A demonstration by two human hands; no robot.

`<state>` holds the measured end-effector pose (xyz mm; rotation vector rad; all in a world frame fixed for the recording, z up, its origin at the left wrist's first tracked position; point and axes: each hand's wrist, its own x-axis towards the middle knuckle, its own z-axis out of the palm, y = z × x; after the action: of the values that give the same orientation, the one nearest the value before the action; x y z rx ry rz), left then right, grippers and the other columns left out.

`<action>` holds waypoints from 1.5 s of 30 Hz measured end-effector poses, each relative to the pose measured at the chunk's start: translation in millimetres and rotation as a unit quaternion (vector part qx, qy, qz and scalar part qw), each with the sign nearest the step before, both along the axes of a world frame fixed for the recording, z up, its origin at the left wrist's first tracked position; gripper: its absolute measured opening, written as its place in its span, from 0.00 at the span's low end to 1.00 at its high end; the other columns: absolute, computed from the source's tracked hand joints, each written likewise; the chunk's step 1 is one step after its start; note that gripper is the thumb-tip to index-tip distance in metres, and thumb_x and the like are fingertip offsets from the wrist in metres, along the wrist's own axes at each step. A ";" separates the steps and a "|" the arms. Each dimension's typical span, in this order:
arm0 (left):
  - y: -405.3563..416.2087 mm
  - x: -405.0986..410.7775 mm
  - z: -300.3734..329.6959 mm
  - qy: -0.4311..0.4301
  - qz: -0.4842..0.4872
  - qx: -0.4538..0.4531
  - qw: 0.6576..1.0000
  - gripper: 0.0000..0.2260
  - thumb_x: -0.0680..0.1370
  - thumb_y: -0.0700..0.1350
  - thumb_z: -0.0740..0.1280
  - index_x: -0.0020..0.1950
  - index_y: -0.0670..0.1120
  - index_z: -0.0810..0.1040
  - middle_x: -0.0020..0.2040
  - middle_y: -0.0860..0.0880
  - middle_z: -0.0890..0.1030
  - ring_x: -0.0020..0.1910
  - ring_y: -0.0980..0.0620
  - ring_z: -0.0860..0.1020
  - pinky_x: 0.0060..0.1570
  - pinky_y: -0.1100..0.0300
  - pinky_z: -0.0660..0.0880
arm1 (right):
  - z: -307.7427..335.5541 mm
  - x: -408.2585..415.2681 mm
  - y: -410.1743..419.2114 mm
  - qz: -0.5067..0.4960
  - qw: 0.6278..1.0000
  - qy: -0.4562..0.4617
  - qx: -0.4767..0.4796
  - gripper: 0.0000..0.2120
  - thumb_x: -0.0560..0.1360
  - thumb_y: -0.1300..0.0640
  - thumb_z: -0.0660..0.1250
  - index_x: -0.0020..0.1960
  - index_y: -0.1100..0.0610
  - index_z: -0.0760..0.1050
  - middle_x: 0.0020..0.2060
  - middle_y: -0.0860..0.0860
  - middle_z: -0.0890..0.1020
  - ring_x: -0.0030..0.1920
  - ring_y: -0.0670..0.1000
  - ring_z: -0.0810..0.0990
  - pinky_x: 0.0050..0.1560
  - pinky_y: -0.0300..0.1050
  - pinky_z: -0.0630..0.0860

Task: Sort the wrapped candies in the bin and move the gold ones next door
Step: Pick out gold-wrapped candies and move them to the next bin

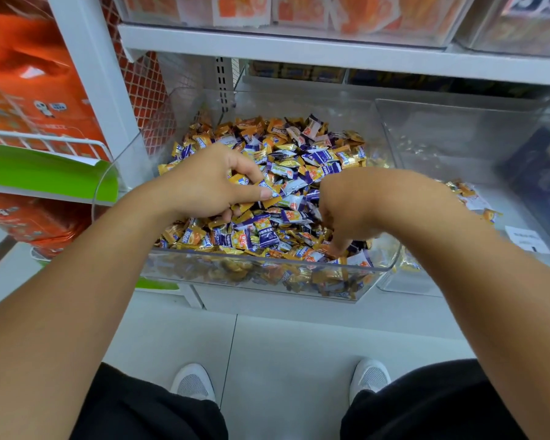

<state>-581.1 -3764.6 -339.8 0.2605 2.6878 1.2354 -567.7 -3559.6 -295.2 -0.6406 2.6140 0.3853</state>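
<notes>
Left hand (pixel 203 182) down in the clear bin (pixel 267 274), fingers curled, thumb out flat toward 3 o'clock. Thumb and fingers pinching a few gold candies (pixel 268 203) in shiny wrappers, a little above the pile. Right hand (pixel 353 211) just to 3 o'clock of the left one, knuckles up, fingers bent and poking down into the pile near the front wall, at about 5 o'clock in the bin. Cannot tell if anything is held in there; fingertips hidden among the wrappers.

Front wall of the bin low and see-through, right under the right wrist. Left wall curved and taller, at 9 o'clock. A small gap of pile between the two hands. Open air above the pile, up to the white shelf board (pixel 299 49) at 12 o'clock.

Bin full of mixed candies (pixel 299 160): gold ones, purple ones, some silver-white ones, all jumbled. Next bin (pixel 457 147) touching on the 3 o'clock side, also clear, mostly bare, with a few gold candies (pixel 470 195) lying near its left wall. More see-through boxes with orange packs (pixel 267 11) on the shelf above. Orange bags (pixel 29 90) and a green tray (pixel 45 173) at 9 o'clock. White shoes (pixel 192 382) and grey floor (pixel 283 344) at 6 o'clock.
</notes>
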 end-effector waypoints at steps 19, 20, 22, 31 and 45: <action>103.0 5.1 40.9 0.009 -0.013 0.211 0.977 0.09 0.78 0.47 0.71 0.55 0.44 0.83 0.36 0.50 0.80 0.27 0.54 0.76 0.24 0.65 0.72 | -5.0 -14.5 137.2 -0.499 0.470 -0.252 -0.683 0.04 0.78 0.56 0.66 0.48 0.56 0.77 0.32 0.52 0.77 0.27 0.46 0.77 0.17 0.31 0.66; 120.9 1.8 44.8 0.035 -0.032 0.169 0.984 0.08 0.78 0.48 0.71 0.52 0.45 0.84 0.34 0.48 0.81 0.26 0.54 0.76 0.25 0.63 0.74 | -10.8 -16.8 151.6 -0.532 0.409 -0.258 -0.695 0.05 0.79 0.56 0.65 0.45 0.57 0.75 0.32 0.52 0.78 0.28 0.46 0.78 0.18 0.31 0.67; 150.4 -6.1 52.2 0.099 -0.080 0.068 0.990 0.06 0.78 0.51 0.71 0.47 0.49 0.84 0.31 0.50 0.80 0.24 0.57 0.77 0.26 0.64 0.75 | -22.0 -21.8 171.4 -0.555 0.327 -0.259 -0.720 0.07 0.79 0.57 0.65 0.44 0.58 0.74 0.34 0.54 0.79 0.32 0.48 0.81 0.20 0.32 0.70; 240.7 -55.5 45.3 0.102 -0.209 -0.157 0.960 0.09 0.80 0.49 0.68 0.45 0.47 0.84 0.37 0.48 0.85 0.38 0.48 0.84 0.44 0.56 0.81 | -35.1 -27.8 216.1 -0.558 0.279 -0.191 -0.758 0.13 0.82 0.54 0.59 0.54 0.61 0.78 0.58 0.60 0.81 0.54 0.63 0.81 0.48 0.65 0.81; 198.1 -19.1 46.0 0.181 -0.202 -0.083 0.959 0.15 0.82 0.48 0.64 0.68 0.54 0.76 0.66 0.57 0.77 0.66 0.60 0.72 0.67 0.59 0.66 | -28.3 -17.2 218.9 -0.497 0.336 -0.199 -0.775 0.45 0.74 0.24 0.46 0.73 0.57 0.70 0.74 0.59 0.69 0.73 0.60 0.66 0.72 0.72 0.54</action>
<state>-600.1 -3566.5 -293.7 1.0419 2.7993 0.9024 -584.9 -3340.7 -323.5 0.5742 1.4267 -2.3916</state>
